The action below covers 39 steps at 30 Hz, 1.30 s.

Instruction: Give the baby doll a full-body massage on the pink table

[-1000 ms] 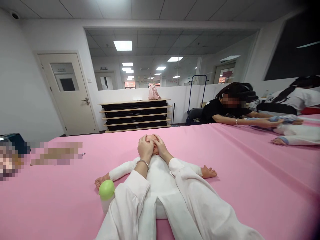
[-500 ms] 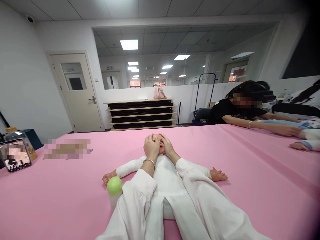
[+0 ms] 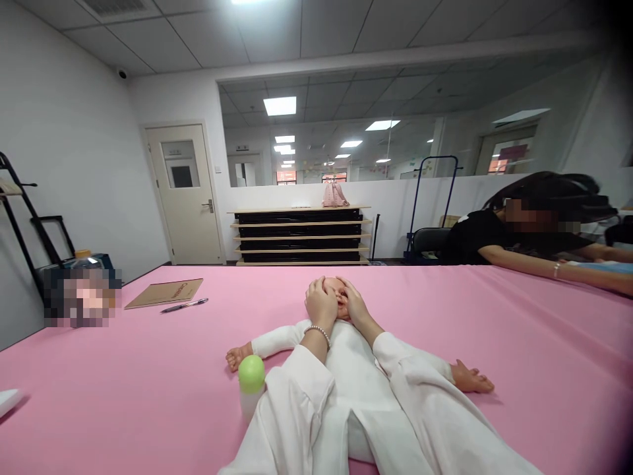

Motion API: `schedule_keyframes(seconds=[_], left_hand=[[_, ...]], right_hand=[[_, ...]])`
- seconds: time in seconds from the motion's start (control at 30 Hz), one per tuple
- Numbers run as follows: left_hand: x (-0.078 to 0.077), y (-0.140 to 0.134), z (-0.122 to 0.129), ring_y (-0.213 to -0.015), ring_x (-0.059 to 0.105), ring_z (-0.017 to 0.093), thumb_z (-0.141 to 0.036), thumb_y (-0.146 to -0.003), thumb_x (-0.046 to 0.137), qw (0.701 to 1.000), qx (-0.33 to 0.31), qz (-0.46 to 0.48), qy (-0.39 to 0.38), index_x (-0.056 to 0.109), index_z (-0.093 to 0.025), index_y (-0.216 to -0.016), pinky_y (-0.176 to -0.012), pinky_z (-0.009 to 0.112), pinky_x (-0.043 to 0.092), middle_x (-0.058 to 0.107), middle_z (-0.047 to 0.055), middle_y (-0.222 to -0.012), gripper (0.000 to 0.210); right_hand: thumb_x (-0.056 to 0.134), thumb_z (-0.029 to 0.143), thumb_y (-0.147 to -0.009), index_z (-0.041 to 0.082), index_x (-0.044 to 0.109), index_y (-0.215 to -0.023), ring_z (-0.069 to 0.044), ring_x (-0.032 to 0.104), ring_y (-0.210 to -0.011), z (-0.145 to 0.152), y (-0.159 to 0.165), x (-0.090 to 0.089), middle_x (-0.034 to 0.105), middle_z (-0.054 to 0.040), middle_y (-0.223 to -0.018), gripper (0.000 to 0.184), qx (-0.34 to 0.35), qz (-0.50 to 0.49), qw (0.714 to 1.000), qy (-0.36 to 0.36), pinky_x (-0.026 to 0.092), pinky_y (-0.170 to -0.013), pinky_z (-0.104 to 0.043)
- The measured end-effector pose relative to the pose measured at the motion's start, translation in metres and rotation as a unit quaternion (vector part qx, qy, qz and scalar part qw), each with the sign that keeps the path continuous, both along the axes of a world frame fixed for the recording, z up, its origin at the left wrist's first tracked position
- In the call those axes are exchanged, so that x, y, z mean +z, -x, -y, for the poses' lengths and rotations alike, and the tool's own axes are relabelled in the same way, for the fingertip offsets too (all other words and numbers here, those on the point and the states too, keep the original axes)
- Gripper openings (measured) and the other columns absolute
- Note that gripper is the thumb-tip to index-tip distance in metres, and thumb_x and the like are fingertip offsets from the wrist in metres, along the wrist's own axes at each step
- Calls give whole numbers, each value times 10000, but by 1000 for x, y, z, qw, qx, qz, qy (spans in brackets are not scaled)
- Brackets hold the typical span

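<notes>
A baby doll [image 3: 366, 369] in white clothes lies on its back on the pink-covered table [image 3: 148, 396], arms spread wide and head away from me. My left hand [image 3: 321, 303], with a beaded bracelet at the wrist, is curved over one side of the doll's head. Around the other side curls my right hand [image 3: 357, 305]. Between the two, part of the doll's face [image 3: 341, 300] shows; my palms and fingers hide the rest. Close by my left sleeve stands a bottle with a green cap [image 3: 252, 374], its lower part partly covered by the sleeve.
A brown notebook [image 3: 165, 293] and a pen [image 3: 185, 305] lie at the far left of the table. Part of a white object [image 3: 8, 401] shows at the left edge. To the right, another person [image 3: 494, 244] leans over the table with arms stretched out.
The view has turned left and slightly up, so everything sits further right in the picture. Both hands remain on the doll's head, with little visible shift.
</notes>
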<state>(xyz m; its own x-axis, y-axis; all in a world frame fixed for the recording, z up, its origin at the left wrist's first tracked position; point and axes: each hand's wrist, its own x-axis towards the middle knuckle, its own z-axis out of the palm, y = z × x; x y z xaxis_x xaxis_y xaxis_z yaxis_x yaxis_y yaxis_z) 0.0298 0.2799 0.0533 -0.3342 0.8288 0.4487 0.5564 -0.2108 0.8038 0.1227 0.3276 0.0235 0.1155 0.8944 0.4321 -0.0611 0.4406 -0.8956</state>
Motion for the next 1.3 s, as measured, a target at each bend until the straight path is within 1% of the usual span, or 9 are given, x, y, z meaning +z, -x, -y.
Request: schedule_keyframes(seconds=[0.1, 0.2, 0.3, 0.43, 0.57, 0.67, 0.77, 1.07, 1.3], left_hand=[[1, 0, 2, -1144, 448, 197, -293, -837, 362, 1000, -1, -2, 1, 535, -200, -1173, -973, 310, 349, 523, 54, -1233, 389], [4, 0, 6, -1142, 449, 208, -339, -806, 430, 1000, -2, -4, 3, 526, -198, -1181, -968, 312, 356, 519, 60, -1236, 412], [6, 0, 7, -1140, 451, 208, -349, -785, 466, 1000, 1, -8, 6, 526, -203, -1175, -972, 308, 353, 519, 61, -1233, 421], [6, -1, 6, -1136, 454, 201, -313, -806, 428, 1000, 6, -6, 11, 527, -213, -1174, -974, 316, 353, 519, 51, -1234, 395], [5, 0, 5, -1137, 455, 189, -262, -835, 361, 1000, 3, -2, 13, 538, -213, -1168, -977, 313, 351, 519, 45, -1237, 381], [5, 0, 6, -1139, 454, 195, -277, -828, 385, 1000, 2, -6, 8, 537, -204, -1170, -976, 314, 354, 522, 54, -1234, 381], [5, 0, 7, -1134, 458, 205, -310, -807, 434, 1000, 2, -6, 5, 537, -205, -1168, -970, 320, 363, 526, 59, -1228, 390], [5, 0, 7, -1129, 459, 215, -321, -811, 423, 1000, 2, -9, 15, 536, -214, -1173, -973, 336, 358, 517, 53, -1239, 394], [4, 0, 6, -1130, 454, 223, -340, -797, 445, 1000, 2, -3, 12, 537, -210, -1173, -979, 338, 346, 516, 59, -1238, 408]], right_hand=[[471, 377, -664, 212, 592, -1013, -215, 534, -1018, 2, 0, 1, 593, -43, -1068, 404, 3, -11, 1000, 21, 384, -943, -357], [544, 392, -648, 215, 574, -1024, -224, 485, -1103, 4, 0, 1, 554, -49, -1155, 417, 16, 3, 1000, 0, 348, -981, -361], [574, 379, -636, 215, 561, -1037, -231, 470, -1124, 5, 0, 2, 538, -52, -1185, 433, 26, 11, 1000, -5, 347, -981, -370], [525, 361, -635, 210, 577, -1008, -235, 470, -1127, 5, 1, 4, 553, -49, -1163, 406, 17, -13, 1000, 16, 338, -986, -371], [469, 364, -654, 214, 602, -964, -227, 478, -1120, 5, 2, 5, 578, -43, -1121, 369, 10, -27, 1000, 11, 334, -993, -364], [533, 390, -651, 216, 585, -1010, -232, 492, -1100, 5, 1, 3, 569, -46, -1141, 402, 22, -15, 1000, 6, 357, -976, -376], [591, 415, -638, 214, 570, -1035, -239, 471, -1125, 4, -1, 1, 549, -57, -1177, 446, 19, 7, 1000, -3, 345, -987, -389], [576, 412, -624, 205, 549, -1056, -239, 507, -1077, 8, 2, 5, 557, -62, -1145, 479, 27, -4, 999, 21, 387, -943, -380], [552, 474, -652, 211, 568, -1053, -233, 494, -1098, 2, 1, 1, 558, -55, -1156, 480, 15, 8, 1000, 2, 384, -951, -376]])
